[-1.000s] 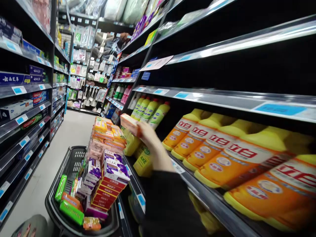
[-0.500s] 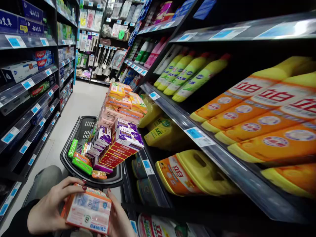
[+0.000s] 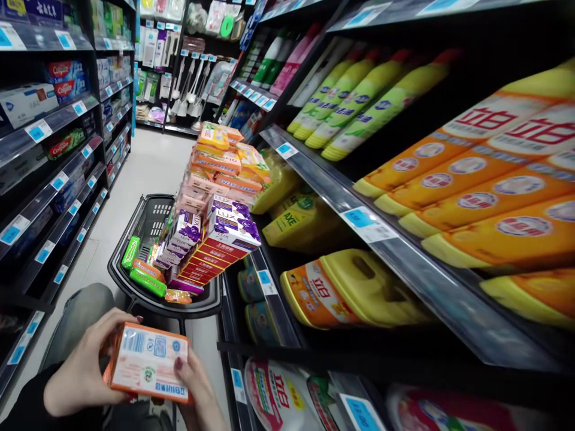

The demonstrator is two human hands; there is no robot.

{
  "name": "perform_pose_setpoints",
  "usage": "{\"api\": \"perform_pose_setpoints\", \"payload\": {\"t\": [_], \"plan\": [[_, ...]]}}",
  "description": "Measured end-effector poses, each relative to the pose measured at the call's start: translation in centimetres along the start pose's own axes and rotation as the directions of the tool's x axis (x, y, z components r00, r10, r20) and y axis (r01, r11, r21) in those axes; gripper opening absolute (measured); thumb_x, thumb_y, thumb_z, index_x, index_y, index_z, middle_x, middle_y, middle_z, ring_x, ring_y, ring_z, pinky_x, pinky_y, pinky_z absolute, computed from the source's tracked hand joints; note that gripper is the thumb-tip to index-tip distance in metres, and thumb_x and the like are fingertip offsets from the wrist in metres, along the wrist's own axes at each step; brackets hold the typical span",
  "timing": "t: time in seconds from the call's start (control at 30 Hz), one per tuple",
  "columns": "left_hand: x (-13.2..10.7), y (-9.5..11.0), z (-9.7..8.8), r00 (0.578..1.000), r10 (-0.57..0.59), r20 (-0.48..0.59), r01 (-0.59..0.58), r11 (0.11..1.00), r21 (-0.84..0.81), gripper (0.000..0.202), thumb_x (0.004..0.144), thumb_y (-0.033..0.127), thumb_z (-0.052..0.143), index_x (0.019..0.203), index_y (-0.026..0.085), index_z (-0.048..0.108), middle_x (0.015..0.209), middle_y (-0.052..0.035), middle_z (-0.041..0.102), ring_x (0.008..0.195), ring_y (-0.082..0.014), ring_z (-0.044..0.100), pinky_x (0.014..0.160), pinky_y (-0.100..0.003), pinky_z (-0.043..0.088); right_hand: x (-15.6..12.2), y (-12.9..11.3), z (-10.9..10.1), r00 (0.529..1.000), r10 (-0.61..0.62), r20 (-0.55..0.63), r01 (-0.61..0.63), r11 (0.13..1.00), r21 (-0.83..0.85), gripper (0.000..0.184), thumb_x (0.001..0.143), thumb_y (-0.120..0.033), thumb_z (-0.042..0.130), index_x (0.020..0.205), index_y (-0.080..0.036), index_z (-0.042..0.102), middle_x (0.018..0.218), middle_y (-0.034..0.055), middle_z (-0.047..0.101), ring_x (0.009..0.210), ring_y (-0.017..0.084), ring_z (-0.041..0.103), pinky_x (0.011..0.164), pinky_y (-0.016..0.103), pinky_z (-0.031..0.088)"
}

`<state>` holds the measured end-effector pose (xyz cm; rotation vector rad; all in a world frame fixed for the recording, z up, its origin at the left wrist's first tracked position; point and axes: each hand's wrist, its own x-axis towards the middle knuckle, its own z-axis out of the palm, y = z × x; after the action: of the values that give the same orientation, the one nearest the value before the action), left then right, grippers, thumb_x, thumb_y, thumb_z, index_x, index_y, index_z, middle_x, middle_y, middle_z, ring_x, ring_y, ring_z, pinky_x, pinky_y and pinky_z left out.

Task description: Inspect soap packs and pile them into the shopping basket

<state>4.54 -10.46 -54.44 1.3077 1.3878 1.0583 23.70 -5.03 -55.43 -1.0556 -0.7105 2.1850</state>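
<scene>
An orange-and-white soap pack [image 3: 150, 362] is held between both hands, low in the view, its printed white face with a barcode turned up. My left hand [image 3: 85, 365] grips its left end with thumb and fingers. On the right end, my right hand [image 3: 197, 380] is closed, the thumb lying on the top face. Just beyond stands a black shopping basket [image 3: 119, 266]. It bears a tall stack of purple-and-white LUX boxes [image 3: 233, 224], red boxes [image 3: 209, 263] and orange soap packs [image 3: 215, 158]. Green bars [image 3: 148, 281] lie loose at its near left.
Shelves on the right hold orange detergent bottles [image 3: 467, 185], green-yellow spray bottles [image 3: 359, 108] and a yellow jug [image 3: 341, 290]. Toothpaste boxes [image 3: 67, 78] fill the left shelves. Floor [image 3: 153, 155] runs between them towards hanging utensils [image 3: 191, 90]. My knee [image 3: 81, 317] is left of the basket.
The soap pack has shifted slightly left and up in view, its printed face now squarer to me. My right thumb has moved onto its face. The view has tilted down a little.
</scene>
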Motion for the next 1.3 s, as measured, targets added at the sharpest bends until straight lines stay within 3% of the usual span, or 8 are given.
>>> {"api": "perform_pose_setpoints", "payload": {"t": [0.17,0.33,0.5,0.63,0.77,0.93,1.03,1.3], "plan": [[-1.2,-0.8,-0.1,0.984,0.176,-0.014,-0.177,0.976,-0.125,0.058,0.067,0.014,0.077,0.114,0.039,0.053,0.123,-0.0040,0.052,0.119,-0.0242,0.053,0.093,-0.032,0.049,-0.3,-1.0,-0.7,0.981,-0.137,0.141,0.150,0.984,-0.091,0.061,0.045,-0.046,0.088,0.095,-0.017,0.069,0.085,0.0065,0.070,0.085,0.025,0.065,0.084,0.037,0.049],[-1.2,-1.2,-0.3,0.975,-0.093,0.203,0.180,0.865,-0.468,0.088,0.054,0.037,0.086,0.132,0.029,0.047,0.132,-0.0113,0.050,0.124,-0.0346,0.049,0.104,-0.047,0.038,0.5,-1.4,-0.7,0.973,-0.163,0.166,0.207,0.934,-0.293,0.058,0.057,-0.056,0.078,0.099,-0.017,0.068,0.090,0.0075,0.070,0.085,0.025,0.063,0.077,0.033,0.048],[-0.3,-2.2,2.0,0.943,-0.207,0.261,0.331,0.666,-0.669,0.070,0.055,0.050,0.082,0.116,0.021,0.064,0.102,-0.0073,0.071,0.104,-0.0338,0.064,0.089,-0.043,0.049,1.5,-2.9,2.0,0.973,-0.174,0.151,0.230,0.701,-0.675,0.042,0.064,-0.045,0.075,0.099,-0.022,0.070,0.097,0.0071,0.069,0.095,0.029,0.058,0.084,0.037,0.044],[-0.2,-1.2,3.0,0.946,-0.269,0.183,0.296,0.481,-0.825,0.068,0.054,0.037,0.087,0.115,0.019,0.064,0.099,-0.0084,0.073,0.102,-0.0316,0.066,0.089,-0.042,0.050,1.6,-4.4,2.4,0.934,-0.290,0.208,0.340,0.548,-0.764,0.034,0.079,-0.043,0.062,0.108,-0.026,0.066,0.102,0.0059,0.065,0.090,0.024,0.058,0.082,0.033,0.043],[-0.2,-0.6,3.7,0.925,-0.379,-0.027,0.126,0.374,-0.919,0.044,0.059,0.031,0.085,0.100,0.026,0.070,0.100,-0.0033,0.074,0.107,-0.0269,0.064,0.099,-0.040,0.045,1.4,-3.4,0.4,0.930,-0.337,0.144,0.341,0.654,-0.675,0.043,0.081,-0.052,0.059,0.111,-0.022,0.060,0.091,0.0056,0.066,0.072,0.018,0.057,0.068,0.027,0.046],[0.2,-1.4,5.1,0.883,-0.384,-0.271,-0.093,0.423,-0.902,0.049,0.063,0.039,0.082,0.108,0.027,0.068,0.104,-0.0047,0.074,0.113,-0.0286,0.060,0.105,-0.043,0.040,1.8,0.5,0.1,0.962,-0.237,0.133,0.265,0.929,-0.258,0.052,0.068,-0.060,0.070,0.103,-0.023,0.065,0.091,0.0052,0.069,0.078,0.019,0.063,0.077,0.029,0.051],[0.3,-1.3,4.8,0.891,-0.362,-0.274,-0.078,0.472,-0.878,0.036,0.070,0.047,0.074,0.099,0.025,0.072,0.105,-0.0045,0.073,0.109,-0.0273,0.062,0.101,-0.039,0.045,2.4,1.5,0.1,0.957,-0.286,0.052,0.290,0.935,-0.203,0.044,0.070,-0.056,0.071,0.098,-0.023,0.067,0.095,0.0069,0.070,0.086,0.022,0.065,0.085,0.031,0.050],[0.8,-0.4,2.6,0.916,-0.337,-0.217,0.132,0.766,-0.630,0.050,0.076,0.054,0.064,0.108,0.015,0.069,0.102,-0.0112,0.074,0.104,-0.0325,0.064,0.088,-0.039,0.051,2.0,-0.4,-2.0,0.946,-0.322,0.028,0.314,0.895,-0.317,0.037,0.075,-0.053,0.067,0.085,-0.018,0.066,0.080,0.0060,0.069,0.071,0.021,0.064,0.067,0.028,0.051]]}}
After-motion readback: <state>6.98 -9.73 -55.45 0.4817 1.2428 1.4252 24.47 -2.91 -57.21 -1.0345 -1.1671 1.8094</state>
